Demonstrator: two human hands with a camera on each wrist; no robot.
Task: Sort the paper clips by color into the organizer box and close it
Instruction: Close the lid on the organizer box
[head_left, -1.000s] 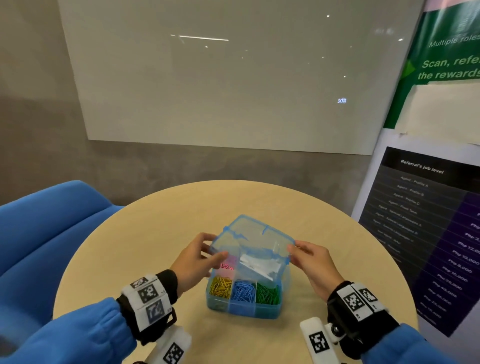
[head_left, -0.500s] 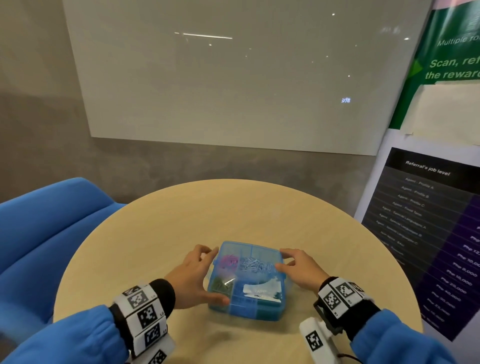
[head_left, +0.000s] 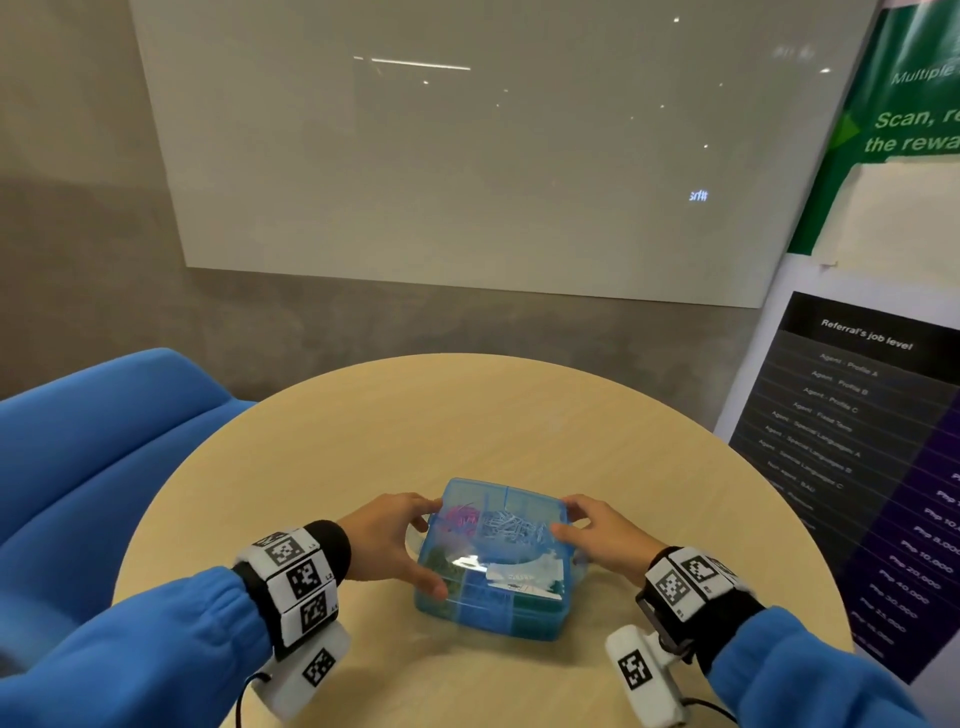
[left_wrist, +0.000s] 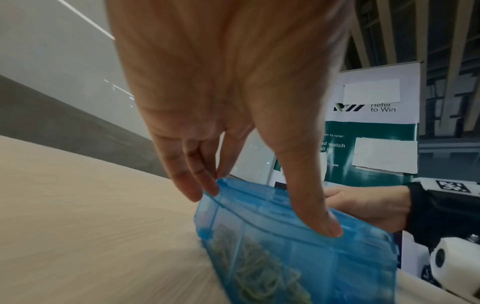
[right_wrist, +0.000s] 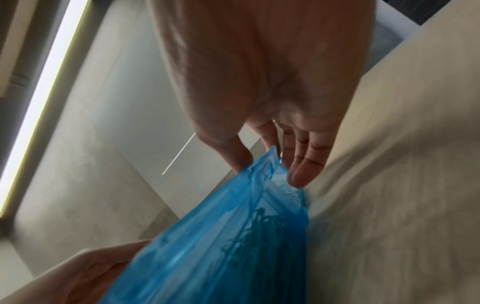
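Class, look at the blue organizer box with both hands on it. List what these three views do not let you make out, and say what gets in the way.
- Whether the lid has latched: no view shows a catch clearly.
- Clip colours in the near compartments, head view: glare and a white label cover them.
- The right hand grip on the organizer box, right wrist view: motion blur.
- Left hand fingertips behind the box edge, left wrist view.

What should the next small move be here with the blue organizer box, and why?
Probably press the lid down along its edges until it latches. It already lies flat over the sorted paper clips, with the left hand and right hand gripping opposite sides of the organizer box; whether it has clicked shut cannot be seen.
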